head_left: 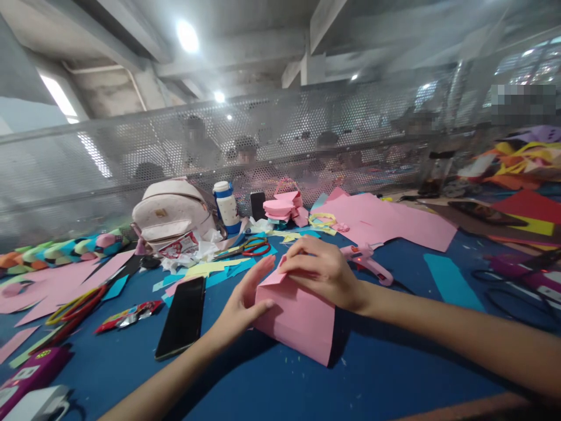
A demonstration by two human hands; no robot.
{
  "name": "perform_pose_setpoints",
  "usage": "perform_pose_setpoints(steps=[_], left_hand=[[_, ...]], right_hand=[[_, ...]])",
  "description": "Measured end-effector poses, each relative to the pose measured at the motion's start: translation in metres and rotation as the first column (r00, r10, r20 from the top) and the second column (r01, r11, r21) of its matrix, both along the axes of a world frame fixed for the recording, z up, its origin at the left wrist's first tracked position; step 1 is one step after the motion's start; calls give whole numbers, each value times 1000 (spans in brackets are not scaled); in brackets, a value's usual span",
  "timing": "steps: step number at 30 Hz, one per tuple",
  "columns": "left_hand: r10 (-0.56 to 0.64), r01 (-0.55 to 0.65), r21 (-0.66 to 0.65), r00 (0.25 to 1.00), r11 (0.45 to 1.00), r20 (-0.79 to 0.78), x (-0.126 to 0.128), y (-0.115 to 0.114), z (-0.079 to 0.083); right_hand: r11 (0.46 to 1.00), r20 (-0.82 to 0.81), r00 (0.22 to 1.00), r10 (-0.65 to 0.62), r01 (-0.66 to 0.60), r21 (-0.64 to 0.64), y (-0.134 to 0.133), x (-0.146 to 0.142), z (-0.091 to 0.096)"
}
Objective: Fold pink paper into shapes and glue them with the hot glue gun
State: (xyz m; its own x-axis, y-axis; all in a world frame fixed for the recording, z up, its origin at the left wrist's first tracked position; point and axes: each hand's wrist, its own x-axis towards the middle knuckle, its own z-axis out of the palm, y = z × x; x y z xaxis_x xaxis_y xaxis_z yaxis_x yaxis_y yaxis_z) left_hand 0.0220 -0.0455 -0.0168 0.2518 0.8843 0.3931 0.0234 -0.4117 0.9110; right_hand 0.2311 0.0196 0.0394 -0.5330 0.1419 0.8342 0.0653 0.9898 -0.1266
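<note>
A folded pink paper piece (300, 321) stands like a small box on the blue table (372, 374) in front of me. My left hand (245, 298) lies against its left side, fingers stretched and thumb on its face. Over its top edge my right hand (322, 269) is curled, fingertips pressing the upper fold. A pink glue gun (368, 262) lies just behind my right hand.
A black phone (182, 316) lies left of the paper. Scissors (248, 248), paper scraps, a pink backpack (170, 216), a white bottle (228, 204) and pink sheets (381, 219) sit further back. A mesh screen (280, 134) closes the far edge, people behind it.
</note>
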Motion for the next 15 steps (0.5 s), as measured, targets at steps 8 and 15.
perform_pose_setpoints(steps=[8,15], left_hand=[[-189,206,-112,971,972,145,-4,9,-14],[-159,226,-285,957,931,242,-21,28,-11]], right_hand=[[929,-92,992,85,-45,367,-1,3,-1],[928,38,989,144,-148,343,-1,2,5]])
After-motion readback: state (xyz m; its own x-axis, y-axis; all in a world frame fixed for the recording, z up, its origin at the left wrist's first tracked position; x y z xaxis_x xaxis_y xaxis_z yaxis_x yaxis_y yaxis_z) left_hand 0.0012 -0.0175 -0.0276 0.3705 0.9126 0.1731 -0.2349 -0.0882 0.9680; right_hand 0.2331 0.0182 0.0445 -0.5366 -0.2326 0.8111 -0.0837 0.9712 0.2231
